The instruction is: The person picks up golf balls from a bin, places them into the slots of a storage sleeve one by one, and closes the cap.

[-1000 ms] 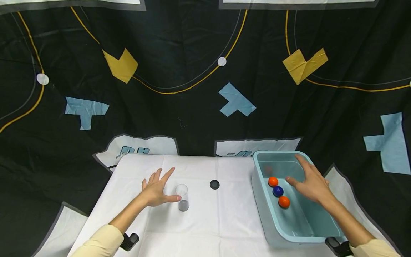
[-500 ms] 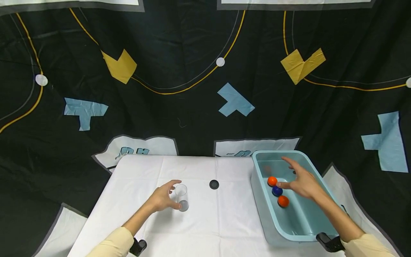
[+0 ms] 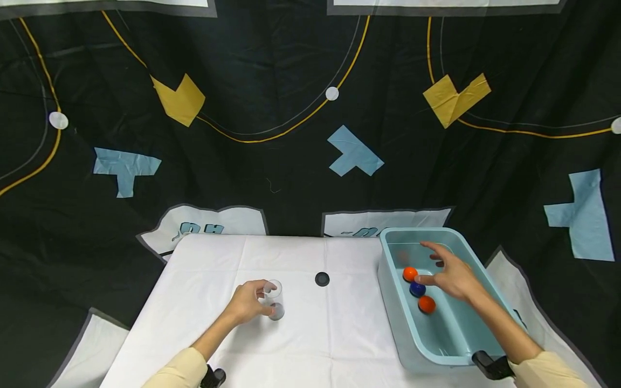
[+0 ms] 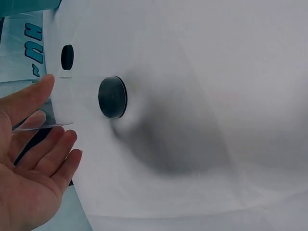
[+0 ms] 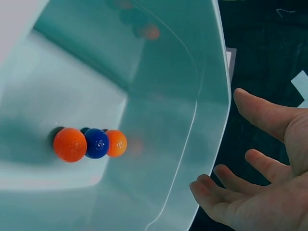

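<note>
A clear cylindrical container (image 3: 274, 295) with a dark bottom stands upright on the white table. My left hand (image 3: 247, 303) curls round its left side, thumb low at the front and fingers behind, showing through the clear wall. In the left wrist view, the container's dark round bottom (image 4: 113, 97) lies beyond the thumb. Over the light blue bin (image 3: 406, 318) hovers my right hand (image 3: 453, 277), fingers spread and holding nothing. Two orange balls (image 3: 427, 304) and a dark blue ball (image 3: 417, 289) lie in a row on the bin's floor, left of that hand.
A small black disc (image 3: 322, 279) lies flat on the white table between the container and the bin. Behind the table hangs a black cloth (image 3: 271, 178) with yellow and blue tape marks. The bin's raised walls stand at the table's right side.
My left hand has moved down and right, its spread fingers closing in round the clear container. My right hand has drifted slightly left over the bin. The balls have stayed put.
</note>
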